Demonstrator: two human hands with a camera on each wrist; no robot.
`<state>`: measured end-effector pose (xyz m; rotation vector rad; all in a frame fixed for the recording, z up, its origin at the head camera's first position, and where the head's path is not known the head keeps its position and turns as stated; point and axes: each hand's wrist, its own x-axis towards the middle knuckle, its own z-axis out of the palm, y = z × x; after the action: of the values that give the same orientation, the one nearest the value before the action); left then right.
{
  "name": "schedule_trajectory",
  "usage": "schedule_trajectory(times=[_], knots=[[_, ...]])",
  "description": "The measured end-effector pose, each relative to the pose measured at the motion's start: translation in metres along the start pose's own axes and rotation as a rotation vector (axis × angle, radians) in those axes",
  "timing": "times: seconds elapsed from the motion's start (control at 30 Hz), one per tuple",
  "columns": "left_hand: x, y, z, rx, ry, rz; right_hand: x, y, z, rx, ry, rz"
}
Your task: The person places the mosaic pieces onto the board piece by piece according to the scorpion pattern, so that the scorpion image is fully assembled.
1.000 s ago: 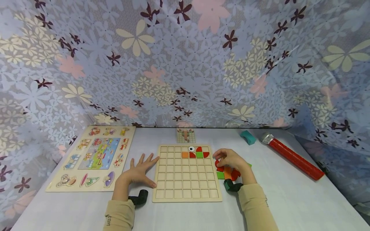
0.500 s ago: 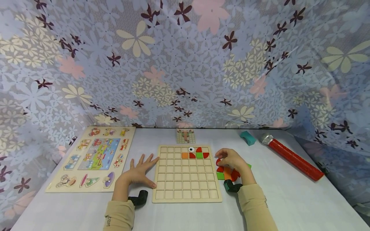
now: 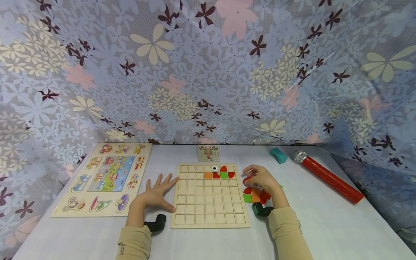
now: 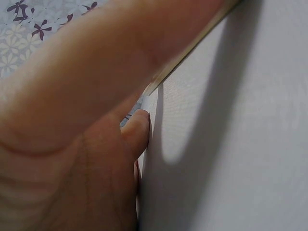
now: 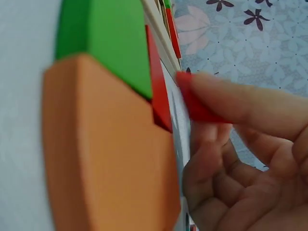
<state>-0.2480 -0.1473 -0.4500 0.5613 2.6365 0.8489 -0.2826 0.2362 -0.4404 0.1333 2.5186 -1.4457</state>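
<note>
A wooden grid board (image 3: 209,198) lies in front of me in the head view. In its upper right cells sit an orange square (image 3: 207,174), a round eye piece (image 3: 215,168), a green square (image 3: 224,174) and several red quarter-circles. My left hand (image 3: 154,196) is spread, with thumb and fingertips at the board's left edge. To the board's right, my right hand (image 3: 262,178) pinches a red piece (image 5: 196,103) with a curved edge, partly covered by the fingers. Below that hand lies a pile with a green piece (image 3: 247,198), an orange piece (image 3: 255,195) and red ones.
A small patterned card (image 3: 209,153) lies behind the board. On the left is a picture puzzle board (image 3: 112,173). A teal arch block (image 3: 278,155) and a red microphone (image 3: 331,177) lie at the right. A floral cloth (image 3: 208,72) hangs behind the table.
The right hand has raised the red piece slightly away from the pile, uncovering more of the red piece below. My left hand stays in place.
</note>
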Motion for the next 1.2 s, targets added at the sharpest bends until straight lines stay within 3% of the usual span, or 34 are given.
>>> schedule_trajectory(times=[0.33,0.63,0.97,1.2], knots=[[0.000,0.000,0.001,0.002,-0.006,-0.003,-0.001,-0.006,-0.001,0.131,0.038,0.009],[-0.001,0.000,0.000,0.019,-0.012,-0.001,-0.005,-0.016,-0.001,0.340,-0.064,-0.058],[0.001,0.000,0.000,0.016,-0.004,-0.007,-0.006,-0.023,0.004,0.316,-0.006,-0.069],[0.000,0.001,0.000,0.011,-0.006,-0.006,-0.008,-0.027,0.010,0.279,-0.012,-0.094]])
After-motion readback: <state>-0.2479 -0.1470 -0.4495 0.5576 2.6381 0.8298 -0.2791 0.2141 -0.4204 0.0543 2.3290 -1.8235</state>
